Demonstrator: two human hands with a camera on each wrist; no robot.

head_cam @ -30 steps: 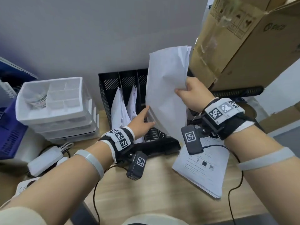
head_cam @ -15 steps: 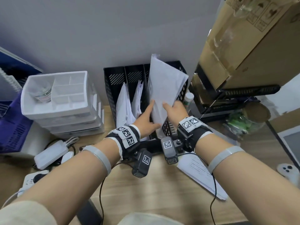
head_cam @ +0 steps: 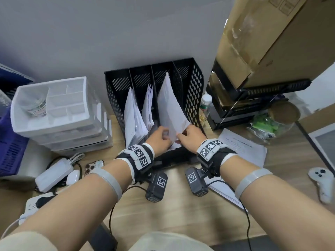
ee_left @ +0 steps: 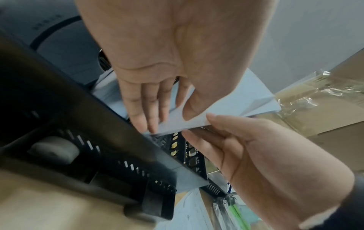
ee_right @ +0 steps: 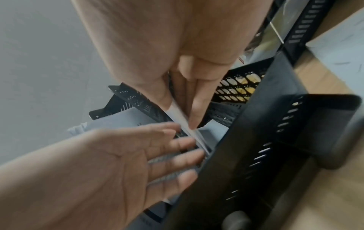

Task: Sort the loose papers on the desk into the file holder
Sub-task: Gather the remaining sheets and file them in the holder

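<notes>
A black mesh file holder stands against the wall with several slots. Its first two slots hold white sheets. A white paper stack leans in the third slot. My right hand pinches the stack's lower front edge between thumb and fingers. My left hand lies with straight fingers against the stack's left side at the slot's front. More loose papers lie flat on the desk right of the holder, partly under my right wrist.
White stacked drawer trays stand left of the holder. A small bottle, black racks and a large cardboard box crowd its right. A phone, a charger and a white controller lie on the desk.
The paper stack came down from head height into the third slot. My right hand slid from its upper edge to its lower front corner, and both hands moved closer together.
</notes>
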